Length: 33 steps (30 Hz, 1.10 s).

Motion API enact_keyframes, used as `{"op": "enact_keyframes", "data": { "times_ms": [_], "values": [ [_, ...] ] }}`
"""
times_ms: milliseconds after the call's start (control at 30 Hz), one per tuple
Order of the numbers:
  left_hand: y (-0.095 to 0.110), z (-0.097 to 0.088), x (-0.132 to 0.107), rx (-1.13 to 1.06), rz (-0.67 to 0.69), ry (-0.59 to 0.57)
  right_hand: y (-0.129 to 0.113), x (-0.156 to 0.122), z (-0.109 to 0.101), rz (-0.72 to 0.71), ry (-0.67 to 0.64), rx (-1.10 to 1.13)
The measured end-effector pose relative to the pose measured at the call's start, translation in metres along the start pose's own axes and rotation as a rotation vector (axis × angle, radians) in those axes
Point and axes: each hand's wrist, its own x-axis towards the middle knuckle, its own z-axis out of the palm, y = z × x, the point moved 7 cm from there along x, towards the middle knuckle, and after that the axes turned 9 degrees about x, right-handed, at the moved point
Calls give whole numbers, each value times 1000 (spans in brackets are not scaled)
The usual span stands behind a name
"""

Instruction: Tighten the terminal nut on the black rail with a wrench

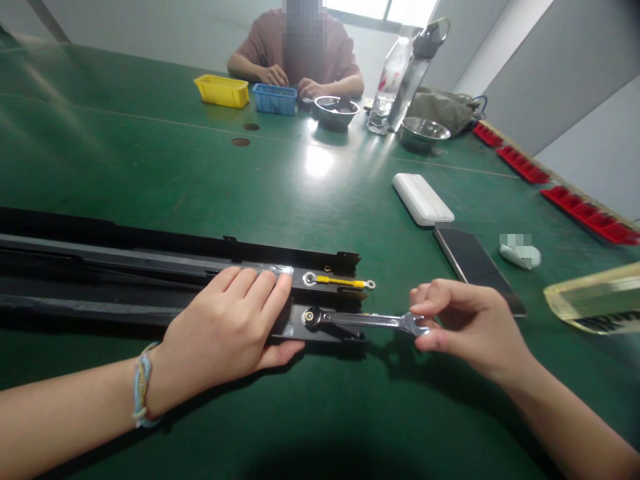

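Observation:
My left hand [233, 317] is wrapped over the near ends of long black metal rails [120, 267], its thumb along the near side. Between the fingers and thumb of my right hand [460, 317] is the open jaw end of a combination wrench [370, 321]. The wrench's ring end sits around a fastener on the nearer rail, just right of my left hand. On the rail behind it, a yellow wire with ring terminals [340, 282] is attached at its left end; its right ring sticks out past the rail.
A white power bank [423, 199], a phone [477, 267] and a yellow-edged clear roll-like object [595, 300] lie to the right. Farther back are yellow [223, 93] and blue bins [275, 99], metal bowls [337, 120], bottles [387, 93] and red trays [520, 165]. A person [300, 53] sits opposite.

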Motion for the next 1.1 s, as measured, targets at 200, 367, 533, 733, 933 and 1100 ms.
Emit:
{"op": "enact_keyframes", "data": {
  "times_ms": [200,367,533,733,933,1100],
  "values": [
    [1,-2,1,10,5,4,4,6,-10,40,105,-120],
    [1,-3,0,21,8,7,8,7,-14,70,121,-126],
    [-1,-4,-2,19,3,-2,5,5,-9,55,77,-77],
    [-1,-3,-1,28,3,-7,-4,-3,5,-11,-52,28],
    [0,-3,0,25,0,-9,-10,-11,18,-88,-176,12],
    [0,-2,-1,25,5,-10,-9,-9,15,-83,-156,1]
  ]
}}
